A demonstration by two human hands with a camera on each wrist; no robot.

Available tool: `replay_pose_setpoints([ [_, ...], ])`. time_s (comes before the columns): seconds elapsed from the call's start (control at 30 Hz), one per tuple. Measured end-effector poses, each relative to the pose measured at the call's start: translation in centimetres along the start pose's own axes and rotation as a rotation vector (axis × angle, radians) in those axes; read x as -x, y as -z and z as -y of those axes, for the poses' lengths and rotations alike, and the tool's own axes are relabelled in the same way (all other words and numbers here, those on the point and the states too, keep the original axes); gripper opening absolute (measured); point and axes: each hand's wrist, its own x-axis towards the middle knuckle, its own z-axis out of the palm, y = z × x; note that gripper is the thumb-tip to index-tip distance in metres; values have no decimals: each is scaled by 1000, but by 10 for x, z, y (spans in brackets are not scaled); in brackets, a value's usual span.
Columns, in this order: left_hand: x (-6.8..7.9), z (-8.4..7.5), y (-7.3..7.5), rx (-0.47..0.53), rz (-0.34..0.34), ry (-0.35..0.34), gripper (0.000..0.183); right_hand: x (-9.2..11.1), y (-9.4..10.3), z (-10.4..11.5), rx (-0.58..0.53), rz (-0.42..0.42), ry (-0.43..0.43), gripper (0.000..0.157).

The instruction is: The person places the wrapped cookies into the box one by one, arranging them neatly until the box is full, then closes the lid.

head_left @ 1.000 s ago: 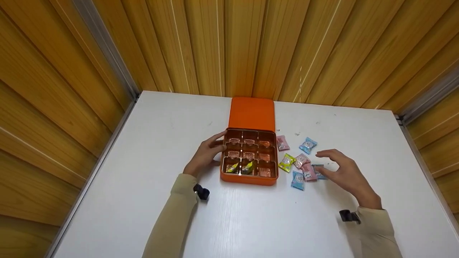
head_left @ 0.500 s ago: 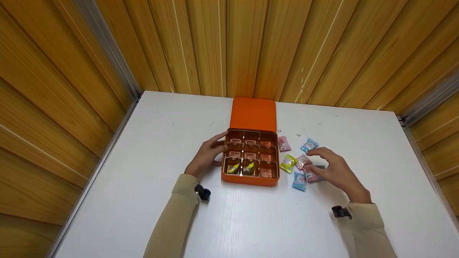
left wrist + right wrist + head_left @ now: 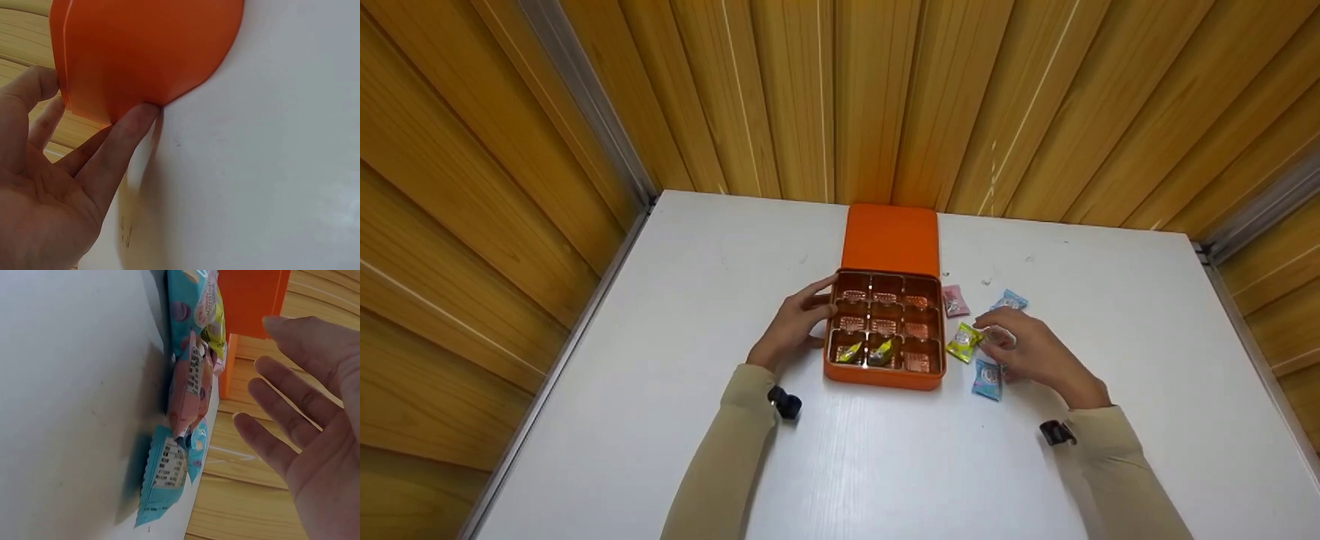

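An orange tin box point(image 3: 883, 375) with a gold nine-cell tray stands mid-table, its orange lid point(image 3: 892, 238) lying behind it. Two yellow-green candies point(image 3: 864, 350) sit in the front cells. My left hand point(image 3: 793, 323) rests with straight fingers point(image 3: 115, 146) against the box's left wall point(image 3: 140, 50). Wrapped candies lie right of the box: a yellow-green one point(image 3: 963, 342), a pink one point(image 3: 955, 300), a blue one point(image 3: 987, 379) and another blue one point(image 3: 1009, 301). My right hand point(image 3: 1024, 349) hovers open over the pile, fingers point(image 3: 281, 405) spread above pink candies point(image 3: 191, 388) and a blue candy point(image 3: 166, 469).
The white table point(image 3: 675, 315) stands in a corner of wood-panelled walls point(image 3: 840, 90), with metal strips along the left and right edges. Small dark specks mark the tabletop behind the candies. Black wrist cameras point(image 3: 785, 403) sit on both beige sleeves.
My right hand has moved left and toward the box, now covering the middle of the candy pile. The left hand and the box have not moved.
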Motion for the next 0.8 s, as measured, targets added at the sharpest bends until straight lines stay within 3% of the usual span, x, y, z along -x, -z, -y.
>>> replay_pose_setpoints([
  [0.5,1,1,0,-13,1,-17,61,-20,-9,6,130,204,8,38],
  [0.8,2,-2,0,-34,-7,-16,61,-27,-14,4,191,244,109,33],
])
